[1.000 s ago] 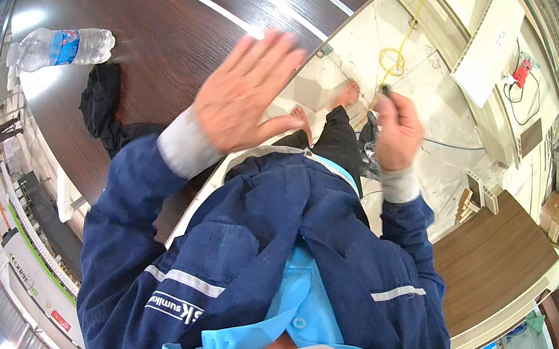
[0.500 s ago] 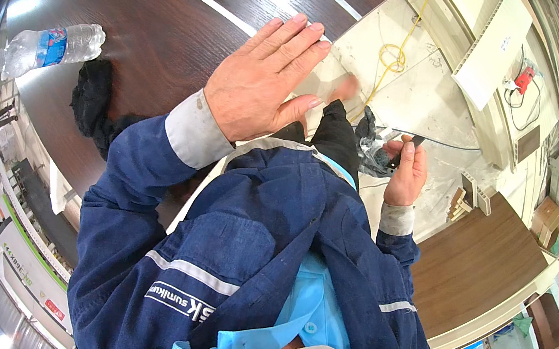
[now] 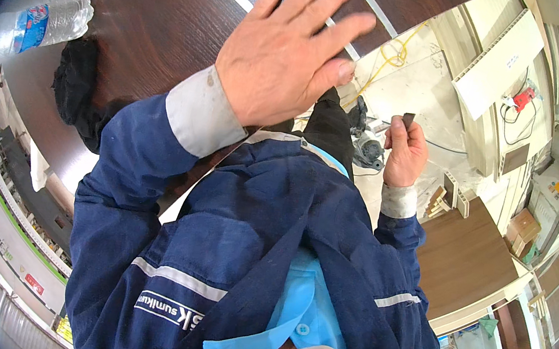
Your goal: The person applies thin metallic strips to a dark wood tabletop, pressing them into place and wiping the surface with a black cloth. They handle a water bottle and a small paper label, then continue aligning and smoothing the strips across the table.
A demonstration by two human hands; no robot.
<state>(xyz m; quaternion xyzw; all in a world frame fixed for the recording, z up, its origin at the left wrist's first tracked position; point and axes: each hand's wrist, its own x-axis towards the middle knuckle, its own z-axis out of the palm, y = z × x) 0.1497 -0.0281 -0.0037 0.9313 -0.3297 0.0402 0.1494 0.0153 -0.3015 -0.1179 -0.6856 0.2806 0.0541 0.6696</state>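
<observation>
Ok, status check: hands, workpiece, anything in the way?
Left hand open, spread over dark panel, contact unclear. Right hand pinching small dark piece. Bottle and black cloth lying on panel's left side.

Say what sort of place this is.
Probably a woodworking or panel workshop: a large, glossy dark-brown wood-grain board, a medium-brown wood-grain board and a flat, off-white rectangular panel suggest it.

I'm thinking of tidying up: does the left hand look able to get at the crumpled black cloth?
Probably yes: the left hand is spread open, and nothing visible blocks its way leftward across the dark brown wood-grain panel to the crumpled black cloth.
</observation>
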